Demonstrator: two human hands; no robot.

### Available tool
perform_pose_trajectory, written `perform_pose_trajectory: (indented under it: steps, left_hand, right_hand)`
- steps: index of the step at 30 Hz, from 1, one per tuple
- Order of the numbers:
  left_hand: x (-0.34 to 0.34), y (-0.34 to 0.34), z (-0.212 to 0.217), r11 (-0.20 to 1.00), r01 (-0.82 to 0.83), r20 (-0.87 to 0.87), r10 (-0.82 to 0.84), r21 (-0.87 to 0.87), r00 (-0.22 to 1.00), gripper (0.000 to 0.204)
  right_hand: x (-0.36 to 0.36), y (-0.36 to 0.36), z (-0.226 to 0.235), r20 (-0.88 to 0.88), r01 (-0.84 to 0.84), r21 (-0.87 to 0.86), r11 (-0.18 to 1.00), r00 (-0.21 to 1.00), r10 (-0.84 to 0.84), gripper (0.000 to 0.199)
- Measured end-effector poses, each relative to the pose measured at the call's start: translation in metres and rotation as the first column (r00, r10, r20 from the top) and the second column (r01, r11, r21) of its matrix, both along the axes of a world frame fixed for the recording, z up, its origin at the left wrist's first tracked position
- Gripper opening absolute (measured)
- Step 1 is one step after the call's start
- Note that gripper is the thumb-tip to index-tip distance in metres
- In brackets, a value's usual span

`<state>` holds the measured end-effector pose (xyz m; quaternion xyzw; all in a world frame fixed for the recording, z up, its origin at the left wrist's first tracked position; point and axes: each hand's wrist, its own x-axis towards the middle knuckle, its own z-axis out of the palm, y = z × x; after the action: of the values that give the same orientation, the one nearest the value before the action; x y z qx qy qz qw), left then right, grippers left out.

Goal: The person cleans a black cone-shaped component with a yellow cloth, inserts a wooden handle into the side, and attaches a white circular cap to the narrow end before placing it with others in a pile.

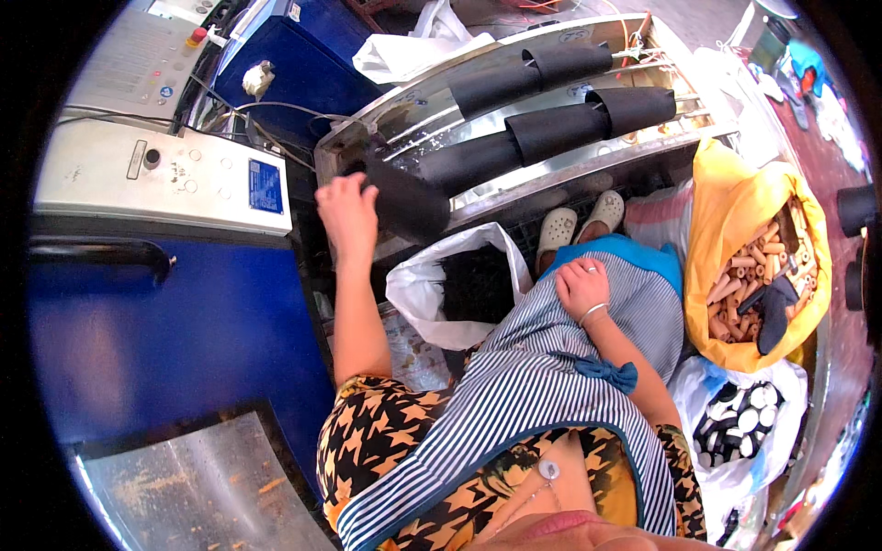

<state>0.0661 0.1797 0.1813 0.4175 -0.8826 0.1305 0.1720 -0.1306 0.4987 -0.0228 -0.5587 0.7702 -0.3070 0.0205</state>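
Note:
My left hand (349, 213) is at the near left end of a metal trough (514, 208), its fingers curled at the end of a wide black sleeve (409, 204). That sleeve lies tilted across the trough's corner. Behind it, more black sleeves (556, 131) lie end to end on thin rods, in two rows. My right hand (581, 285) rests on the striped apron (625, 303) over my lap, fingers laid loosely and holding nothing. Below the trough, between my arms, stands a white sack (418, 298) with a dark inside, its contents hard to make out.
To the left is a blue machine (175, 321) with a white control panel (110, 174). A yellow sack (735, 197) of brown tubes and a dark cloth stands at right. Below it is a clear bag (790, 386) of black and white round pieces. Cables run behind the trough's left end.

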Motion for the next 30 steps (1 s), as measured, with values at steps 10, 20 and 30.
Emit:
perform_pose_trajectory:
  steps: [10,20,30]
  left_hand:
    - [-0.001,0.015,-0.013,0.997,0.071,0.07,-0.073,0.028,0.995,0.04]
    - [0.02,-0.043,-0.054,0.995,-0.042,0.238,0.02,0.088,0.971,0.059]
    - [-0.037,-0.039,-0.039,0.969,-0.24,0.383,0.199,0.06,0.902,0.055]
  right_hand:
    - [-0.003,0.003,-0.007,0.026,0.043,-0.041,0.998,0.999,-0.042,0.016]
    - [-0.081,0.075,0.085,0.041,0.342,-0.335,0.878,0.936,-0.348,0.031]
    - [-0.256,0.331,0.06,-0.179,0.98,0.182,0.08,0.113,-0.977,0.037]
